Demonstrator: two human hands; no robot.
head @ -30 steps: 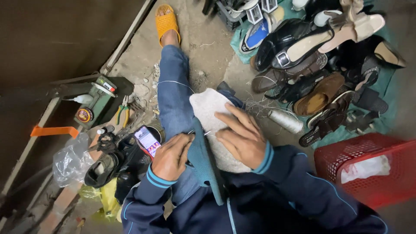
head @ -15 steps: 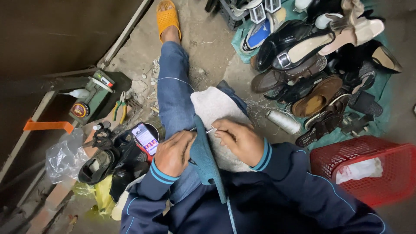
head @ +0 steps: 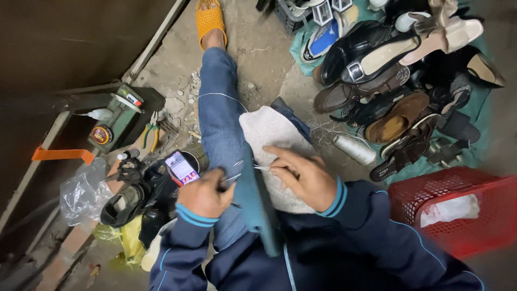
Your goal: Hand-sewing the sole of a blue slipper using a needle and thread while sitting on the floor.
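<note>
**Stitching a teal sole over the lap**

The person sits with a teal shoe sole (head: 257, 207) standing on edge across the lap, and everything else is placed from it. The left hand (head: 205, 192) is closed just left of the sole, fingers pinched on a thin metal tool (head: 232, 177) whose tip meets the sole's upper edge. The right hand (head: 302, 177) lies just right of the sole on a pale grey cloth (head: 269, 132), its fingers curled and pinching a fine needle or thread end (head: 262, 168) beside the sole; which of the two cannot be told.

Against half a second ago, the right hand has drawn in closer to the sole and its fingers have tightened, where a second ago they were spread flat over the cloth. The left hand has stayed clenched at the same edge.

Left of the sole lies a phone (head: 181, 167) with a lit screen, and beyond it a black sandal (head: 123, 202). Right of the sole a spool of white thread (head: 354, 149) rests on the ground, with a heap of shoes (head: 398, 81) farther off and a red basket (head: 458, 215) to the lower right.
</note>
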